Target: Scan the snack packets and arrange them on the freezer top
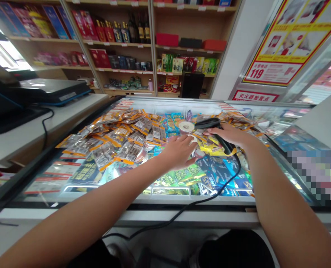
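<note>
Both my arms reach into an open chest freezer [182, 201] full of wrapped ice creams. My right hand [228, 134] is closed round the handle of a black barcode scanner [207, 123], whose head points left over the packets; its black cable [182, 212] runs back over the freezer's front edge. My left hand [179, 152] lies palm down on the packets, fingers curled over a small round cup [193, 140] that is mostly hidden. A second round ice cream cup [186, 127] with a pale lid sits just beyond, under the scanner head.
Orange and silver packets [118, 137] fill the freezer's left half; blue, green and yellow ones lie in front. A white counter [23, 130] with a black till stands at the left. Wooden shelves [143, 44] of boxed goods line the back wall. A red and yellow poster [288, 41] hangs at the right.
</note>
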A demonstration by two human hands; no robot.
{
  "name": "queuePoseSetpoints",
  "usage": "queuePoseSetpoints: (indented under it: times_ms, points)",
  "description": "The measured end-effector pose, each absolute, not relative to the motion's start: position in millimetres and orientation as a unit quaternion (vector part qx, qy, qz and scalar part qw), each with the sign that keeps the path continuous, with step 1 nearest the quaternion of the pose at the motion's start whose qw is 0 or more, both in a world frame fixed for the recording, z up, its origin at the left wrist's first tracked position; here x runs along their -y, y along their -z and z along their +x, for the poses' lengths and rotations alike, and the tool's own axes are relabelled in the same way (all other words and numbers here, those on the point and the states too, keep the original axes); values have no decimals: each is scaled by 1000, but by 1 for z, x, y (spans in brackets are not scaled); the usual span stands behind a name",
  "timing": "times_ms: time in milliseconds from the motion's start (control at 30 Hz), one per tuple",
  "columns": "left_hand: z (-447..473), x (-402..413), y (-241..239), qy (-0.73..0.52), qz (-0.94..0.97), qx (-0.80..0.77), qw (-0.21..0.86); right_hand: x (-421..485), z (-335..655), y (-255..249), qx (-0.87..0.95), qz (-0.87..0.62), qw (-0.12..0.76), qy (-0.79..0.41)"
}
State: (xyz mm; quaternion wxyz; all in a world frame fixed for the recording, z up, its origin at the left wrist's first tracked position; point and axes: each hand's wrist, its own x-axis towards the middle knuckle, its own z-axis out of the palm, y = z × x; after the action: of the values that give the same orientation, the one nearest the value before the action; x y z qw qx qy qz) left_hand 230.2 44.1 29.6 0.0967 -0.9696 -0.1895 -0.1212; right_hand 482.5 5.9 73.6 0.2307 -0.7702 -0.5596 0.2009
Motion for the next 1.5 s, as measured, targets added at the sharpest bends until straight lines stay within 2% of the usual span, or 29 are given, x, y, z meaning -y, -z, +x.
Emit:
queuePoseSetpoints:
  times_ms: [167,300,467,767,933,1033,1233,1400,1500]
  points:
    - [230,-45,-22,91,-983,153,53,1,469,-79,564,-710,299,-298]
    - [231,-36,-22,75,-978,190,48,3,461,-86,499,-674,366,-404]
    - [234,-26,-18,74,-972,215,52,8,458,-95,407,-670,345,-517]
    - [235,-24,-21,55,-971,226,49,8,465,-87,479,-680,281,-479]
    - [235,-22,-21,64,-971,222,64,8,467,-87,489,-676,281,-474]
    - [235,-23,-25,88,-961,243,93,8,463,-91,462,-698,316,-448]
    - [224,-44,-41,88,-926,342,134,8,455,-105,361,-705,480,-378]
    - [207,-69,-49,43,-897,414,148,10,457,-111,331,-694,523,-368]
    - [207,-75,-52,57,-888,430,153,10,461,-112,338,-683,538,-361]
